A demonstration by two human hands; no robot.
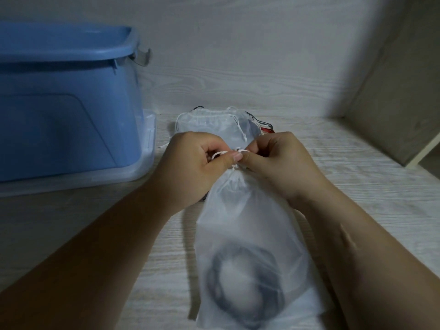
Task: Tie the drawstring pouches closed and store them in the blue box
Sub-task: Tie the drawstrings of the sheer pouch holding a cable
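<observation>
A frosted white drawstring pouch [247, 225] lies lengthwise on the pale wood table, with a dark coiled thing showing through its lower part. Its neck is gathered between my hands. My left hand [192, 167] and my right hand [281, 163] each pinch the white drawstring [234, 152] at the neck, thumbs nearly touching. Behind my hands lies a pile of more white pouches [214, 123] with loose strings. The blue box [64, 108] stands at the left with its blue lid on.
The blue box sits on a clear plastic tray or lid [145, 167]. A wood-grain wall [238, 55] closes the back. A brown panel [400, 91] stands at the right. Something red and dark [267, 129] peeks from under the pile.
</observation>
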